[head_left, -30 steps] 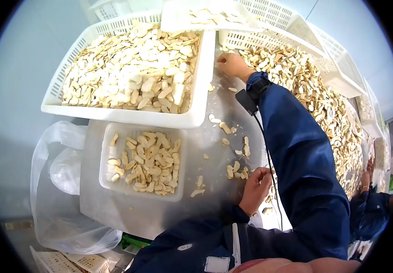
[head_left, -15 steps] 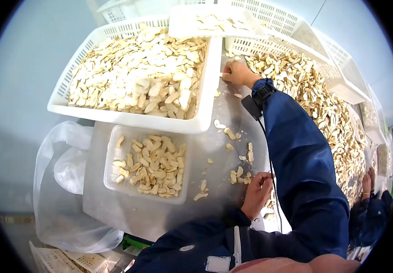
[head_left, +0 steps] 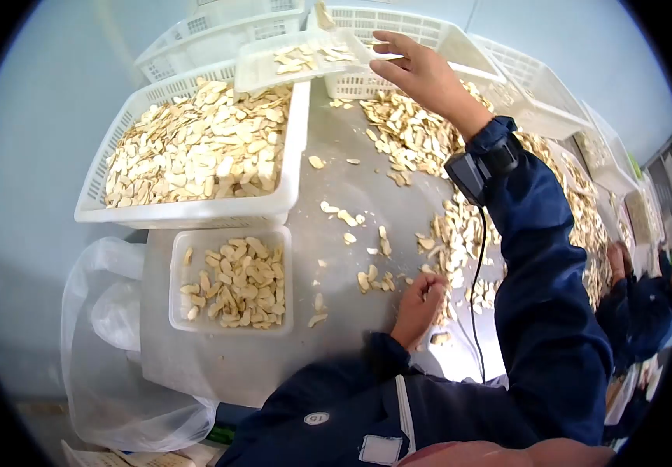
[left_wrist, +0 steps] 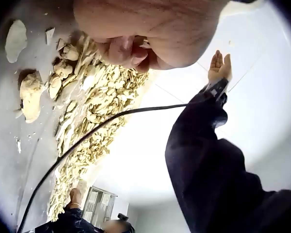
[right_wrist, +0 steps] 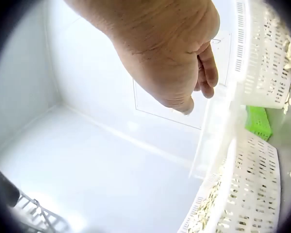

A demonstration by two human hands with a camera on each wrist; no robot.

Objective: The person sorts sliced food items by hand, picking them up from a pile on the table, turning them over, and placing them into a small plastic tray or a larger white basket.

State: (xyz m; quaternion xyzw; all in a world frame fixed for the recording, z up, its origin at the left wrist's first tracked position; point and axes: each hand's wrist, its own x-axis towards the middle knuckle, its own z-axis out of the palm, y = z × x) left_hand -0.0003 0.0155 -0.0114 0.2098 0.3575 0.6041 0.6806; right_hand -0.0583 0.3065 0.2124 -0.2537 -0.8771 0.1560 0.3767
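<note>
My right hand (head_left: 425,74) reaches out at the far side with spread fingers, beside a shallow translucent tray (head_left: 254,75) holding a few dried mushroom slices. One pale slice (head_left: 324,15) hangs in the air over the tray's far edge, apart from the fingertips. Near the table's front, my left hand (head_left: 420,307) has its fingers curled beside the loose slices. In the left wrist view a small pale sliver (left_wrist: 145,43) shows between its thumb and fingers; the rest is hidden. The right wrist view also shows the right hand without anything in it.
A large white basket (head_left: 293,183) full of slices stands at the left, a smaller tub (head_left: 176,311) of slices before it. A long slice heap (head_left: 414,128) runs along the right. White crates (head_left: 542,101) line the back. A black cable (head_left: 477,288) hangs from the right wrist.
My right hand has lifted from the table beside the large basket, moved up toward the shallow tray and opened. A slice now hangs above that tray. The left hand stays near its place.
</note>
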